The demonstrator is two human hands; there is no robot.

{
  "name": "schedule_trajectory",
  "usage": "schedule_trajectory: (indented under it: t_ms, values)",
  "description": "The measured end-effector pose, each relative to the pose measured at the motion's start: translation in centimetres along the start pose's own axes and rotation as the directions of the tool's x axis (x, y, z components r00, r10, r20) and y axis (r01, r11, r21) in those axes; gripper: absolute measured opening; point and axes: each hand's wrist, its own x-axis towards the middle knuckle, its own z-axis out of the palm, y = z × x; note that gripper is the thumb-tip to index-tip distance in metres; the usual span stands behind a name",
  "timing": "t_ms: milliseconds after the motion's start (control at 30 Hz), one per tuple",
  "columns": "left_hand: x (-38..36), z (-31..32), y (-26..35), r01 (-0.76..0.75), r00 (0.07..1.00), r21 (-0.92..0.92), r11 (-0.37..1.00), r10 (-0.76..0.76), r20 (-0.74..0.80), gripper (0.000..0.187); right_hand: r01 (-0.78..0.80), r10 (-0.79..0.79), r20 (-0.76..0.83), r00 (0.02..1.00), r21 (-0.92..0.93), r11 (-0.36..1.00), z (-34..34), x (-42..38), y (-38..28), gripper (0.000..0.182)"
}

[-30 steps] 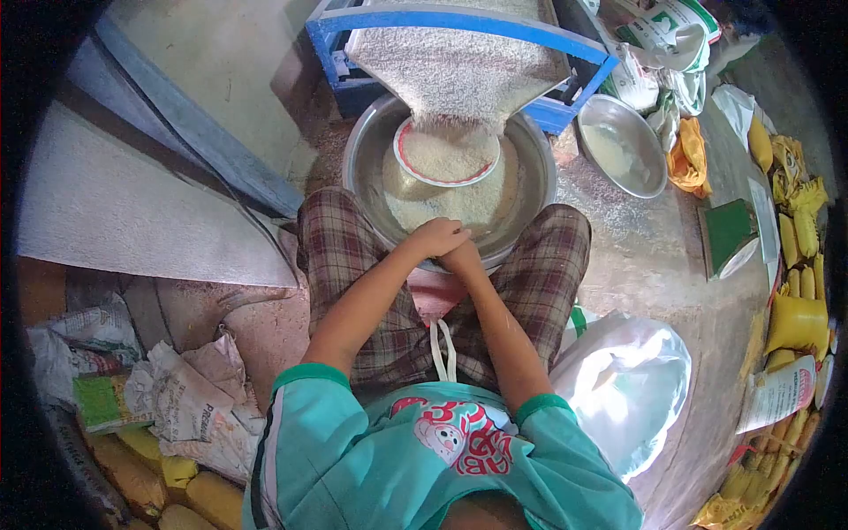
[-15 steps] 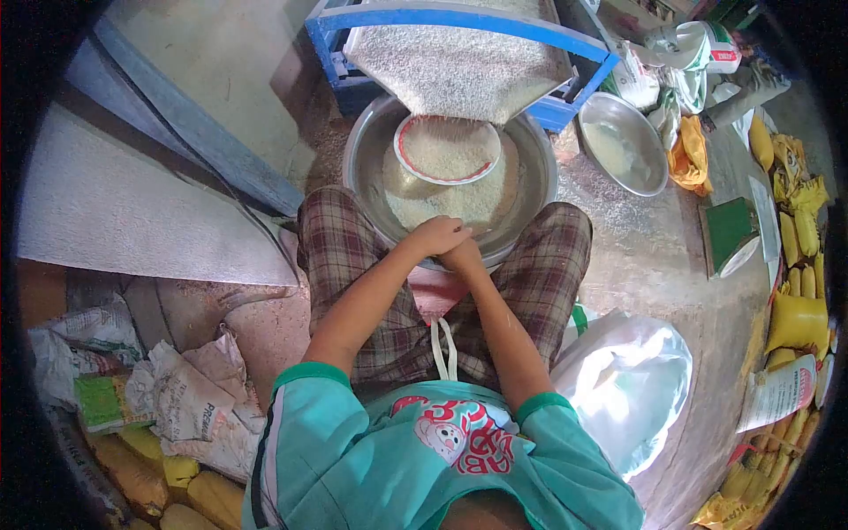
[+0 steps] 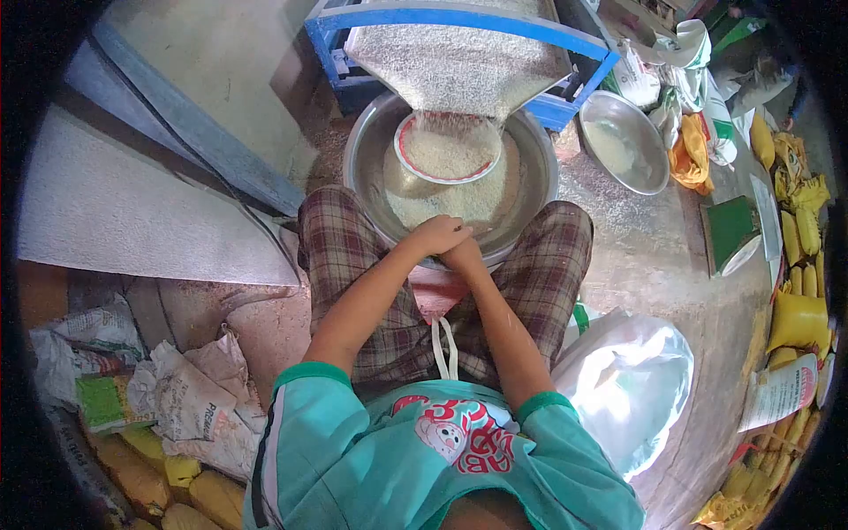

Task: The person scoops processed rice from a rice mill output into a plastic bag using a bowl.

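Observation:
My left hand [image 3: 437,236] and my right hand [image 3: 463,255] are clasped together over the near rim of a large metal basin [image 3: 355,150]. Their fingers are closed, with no object showing in them. Inside the basin, a white bowl with a red-patterned rim [image 3: 449,152] is heaped with white grain, and more loose grain [image 3: 424,205] lies around it. Grain falls into the bowl from the lip of a sloped tray [image 3: 459,75] set in a blue frame [image 3: 459,16]. My knees are on either side of the basin.
A second metal basin [image 3: 624,143] with some grain stands at the upper right, beside an orange sack [image 3: 691,155]. A white sack [image 3: 623,389] lies by my right leg, and crumpled sacks [image 3: 199,397] at the lower left. Yellow packs [image 3: 798,320] line the right edge.
At the upper right, the white and green sack has shifted downward and changed shape. The grain stream at the tray's lip looks wider. My hands have not moved.

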Motion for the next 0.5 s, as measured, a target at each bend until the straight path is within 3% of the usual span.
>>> schedule_trajectory:
  t_ms: [67,133,233,500]
  values:
    - [-0.1,-0.1,0.2,0.009,1.0,0.002,1.0,-0.009,-0.002,0.042,0.035,-0.036,-0.025,0.999,-0.008,0.999,0.8,0.1,0.9,0.027]
    - [-0.1,-0.1,0.2,0.0,1.0,-0.008,1.0,0.0,-0.01,0.042,-0.093,0.093,0.077,0.993,-0.008,0.996,-1.7,-0.4,-1.4,0.027]
    - [0.1,0.0,-0.2,0.028,0.998,0.028,0.999,-0.029,0.055,0.037,-0.065,0.064,0.101,0.993,0.004,0.998,-1.8,-0.3,-1.4,0.028]
    - [0.2,0.4,-0.9,-0.019,1.0,-0.005,1.0,0.019,0.014,0.036,-0.122,0.122,0.123,0.985,-0.015,0.992,-0.8,0.1,-0.4,0.034]
